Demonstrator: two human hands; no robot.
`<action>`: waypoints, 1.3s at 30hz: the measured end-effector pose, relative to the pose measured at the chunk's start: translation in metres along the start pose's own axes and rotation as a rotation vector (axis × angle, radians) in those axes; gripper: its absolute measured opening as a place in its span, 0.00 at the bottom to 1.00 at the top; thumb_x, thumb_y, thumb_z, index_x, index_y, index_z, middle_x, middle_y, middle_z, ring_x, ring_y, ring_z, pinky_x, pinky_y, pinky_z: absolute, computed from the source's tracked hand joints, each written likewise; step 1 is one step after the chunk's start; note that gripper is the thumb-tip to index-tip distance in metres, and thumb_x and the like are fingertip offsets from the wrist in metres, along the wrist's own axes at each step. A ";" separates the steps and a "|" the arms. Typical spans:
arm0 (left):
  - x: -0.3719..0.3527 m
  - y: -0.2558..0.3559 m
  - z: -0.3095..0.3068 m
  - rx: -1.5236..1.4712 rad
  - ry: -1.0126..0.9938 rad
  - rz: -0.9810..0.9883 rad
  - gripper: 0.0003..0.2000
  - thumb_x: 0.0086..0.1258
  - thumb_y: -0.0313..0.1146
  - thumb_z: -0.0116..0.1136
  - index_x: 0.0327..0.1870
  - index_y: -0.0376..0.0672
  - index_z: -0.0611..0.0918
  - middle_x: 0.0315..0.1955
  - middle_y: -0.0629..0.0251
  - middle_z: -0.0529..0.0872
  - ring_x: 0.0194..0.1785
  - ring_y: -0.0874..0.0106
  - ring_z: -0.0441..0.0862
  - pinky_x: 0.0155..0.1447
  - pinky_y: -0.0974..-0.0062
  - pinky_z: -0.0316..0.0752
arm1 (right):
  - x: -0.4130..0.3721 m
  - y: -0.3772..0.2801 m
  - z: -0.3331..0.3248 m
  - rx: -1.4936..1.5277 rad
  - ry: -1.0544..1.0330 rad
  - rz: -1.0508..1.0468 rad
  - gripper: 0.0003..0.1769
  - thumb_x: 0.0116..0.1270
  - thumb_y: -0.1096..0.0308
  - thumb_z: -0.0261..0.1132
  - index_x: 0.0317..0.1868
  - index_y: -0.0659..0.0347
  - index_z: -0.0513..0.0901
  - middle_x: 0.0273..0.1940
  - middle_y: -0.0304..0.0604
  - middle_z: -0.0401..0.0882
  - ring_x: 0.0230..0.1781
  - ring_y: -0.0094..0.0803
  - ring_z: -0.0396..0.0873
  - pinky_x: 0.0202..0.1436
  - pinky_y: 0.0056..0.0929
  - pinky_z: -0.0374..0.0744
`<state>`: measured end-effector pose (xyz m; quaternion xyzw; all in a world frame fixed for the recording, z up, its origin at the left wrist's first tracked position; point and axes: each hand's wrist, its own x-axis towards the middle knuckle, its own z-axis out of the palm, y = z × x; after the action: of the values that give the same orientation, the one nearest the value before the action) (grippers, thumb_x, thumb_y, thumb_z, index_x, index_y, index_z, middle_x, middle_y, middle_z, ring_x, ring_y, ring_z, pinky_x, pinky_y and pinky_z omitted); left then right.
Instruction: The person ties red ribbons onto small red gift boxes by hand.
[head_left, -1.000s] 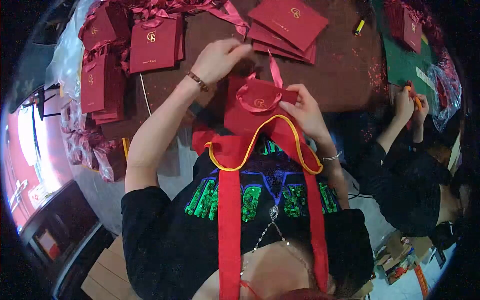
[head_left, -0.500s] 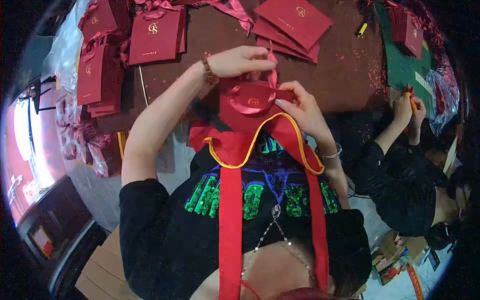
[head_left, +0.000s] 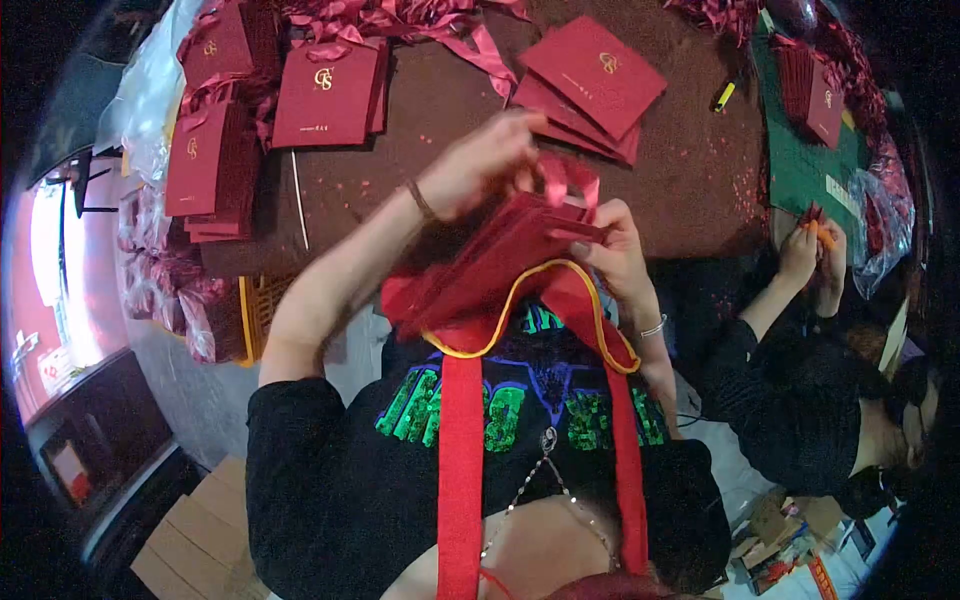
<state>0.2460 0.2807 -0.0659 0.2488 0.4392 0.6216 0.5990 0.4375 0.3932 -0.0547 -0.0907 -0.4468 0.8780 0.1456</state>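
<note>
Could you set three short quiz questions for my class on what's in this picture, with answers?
1. Multiple choice: what does the right hand hold?
a) a red bag
b) a white cup
c) a wooden spoon
2. True or false: the yellow marker lies on the brown tabletop.
3. Fill in: the logos on the upright bags at the upper left are ____ in colour.

Key: 1 a; 2 true; 3 gold

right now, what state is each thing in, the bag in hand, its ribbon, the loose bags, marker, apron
dark red paper bag in hand: tilted, pinched by the right hand
shiny pink ribbon: looped
loose dark red bags, gold-printed top one: overlapping, askew
yellow marker: lying down
yellow-edged red cloth apron: worn, top edge wavy
</note>
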 end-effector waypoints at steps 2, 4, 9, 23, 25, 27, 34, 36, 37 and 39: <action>-0.009 -0.016 0.040 -0.092 -0.030 -0.007 0.25 0.73 0.44 0.45 0.66 0.42 0.58 0.52 0.65 0.73 0.46 0.79 0.75 0.49 0.81 0.71 | 0.006 0.007 -0.020 -0.021 -0.068 0.024 0.12 0.54 0.81 0.65 0.30 0.57 0.70 0.40 0.38 0.73 0.42 0.26 0.73 0.50 0.27 0.72; -0.018 -0.020 0.061 -0.169 0.120 0.030 0.25 0.71 0.40 0.48 0.65 0.41 0.60 0.50 0.66 0.74 0.47 0.79 0.74 0.51 0.82 0.70 | 0.018 0.005 -0.018 -0.293 -0.155 -0.110 0.11 0.56 0.80 0.64 0.30 0.57 0.69 0.41 0.38 0.73 0.43 0.26 0.72 0.52 0.28 0.70; -0.027 0.010 0.038 0.112 0.286 -0.074 0.22 0.65 0.30 0.56 0.60 0.40 0.68 0.46 0.71 0.76 0.47 0.81 0.72 0.54 0.81 0.67 | 0.032 -0.003 -0.017 -0.571 0.265 -0.110 0.08 0.61 0.73 0.62 0.41 0.60 0.75 0.44 0.38 0.75 0.43 0.22 0.72 0.51 0.23 0.69; 0.048 0.024 -0.047 1.772 0.711 0.606 0.10 0.60 0.30 0.52 0.42 0.47 0.79 0.37 0.64 0.81 0.44 0.63 0.76 0.48 0.62 0.68 | 0.029 -0.005 0.010 -1.063 -0.092 -0.179 0.09 0.59 0.72 0.63 0.40 0.64 0.79 0.33 0.42 0.79 0.33 0.31 0.77 0.40 0.27 0.75; 0.065 0.019 -0.057 1.940 0.771 0.696 0.10 0.58 0.29 0.50 0.40 0.49 0.79 0.35 0.65 0.81 0.44 0.64 0.75 0.49 0.59 0.65 | 0.032 0.009 0.007 -1.324 -0.237 -0.371 0.11 0.55 0.73 0.63 0.40 0.60 0.79 0.36 0.42 0.78 0.39 0.41 0.75 0.44 0.35 0.73; 0.066 0.021 -0.063 2.094 0.720 0.519 0.09 0.58 0.31 0.50 0.39 0.52 0.80 0.34 0.70 0.82 0.44 0.66 0.75 0.50 0.56 0.61 | 0.036 0.009 0.009 -1.453 -0.252 -0.409 0.12 0.53 0.74 0.63 0.41 0.58 0.79 0.38 0.40 0.78 0.42 0.39 0.74 0.47 0.35 0.71; -0.006 0.041 -0.059 1.609 0.706 0.117 0.08 0.64 0.40 0.54 0.40 0.52 0.82 0.29 0.68 0.83 0.40 0.68 0.77 0.45 0.66 0.60 | 0.059 0.020 0.012 -1.685 -0.298 -0.501 0.17 0.51 0.73 0.62 0.44 0.54 0.80 0.46 0.36 0.75 0.48 0.36 0.70 0.50 0.37 0.66; -0.032 0.037 -0.051 1.577 0.686 0.108 0.08 0.62 0.39 0.56 0.39 0.52 0.81 0.27 0.69 0.82 0.39 0.68 0.77 0.46 0.65 0.60 | 0.066 0.025 0.012 -1.552 -0.177 -0.492 0.15 0.54 0.72 0.61 0.45 0.55 0.80 0.45 0.39 0.75 0.47 0.38 0.71 0.49 0.37 0.68; -0.042 0.031 -0.050 1.574 0.699 0.099 0.08 0.62 0.39 0.56 0.39 0.52 0.81 0.27 0.69 0.82 0.39 0.68 0.77 0.46 0.65 0.60 | 0.070 0.027 0.010 -1.516 -0.168 -0.484 0.13 0.58 0.72 0.60 0.44 0.57 0.79 0.43 0.42 0.76 0.44 0.41 0.73 0.46 0.36 0.69; -0.057 0.018 -0.049 1.875 0.639 0.063 0.08 0.59 0.36 0.58 0.40 0.53 0.81 0.30 0.70 0.81 0.42 0.68 0.75 0.48 0.63 0.60 | 0.070 0.024 0.011 -1.531 -0.180 -0.406 0.12 0.58 0.72 0.59 0.44 0.59 0.79 0.41 0.43 0.76 0.43 0.41 0.73 0.45 0.36 0.70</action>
<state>0.2045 0.2152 -0.0629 0.4545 0.8875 0.0759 -0.0038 0.3649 0.3955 -0.0697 -0.0113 -0.9437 0.2875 0.1634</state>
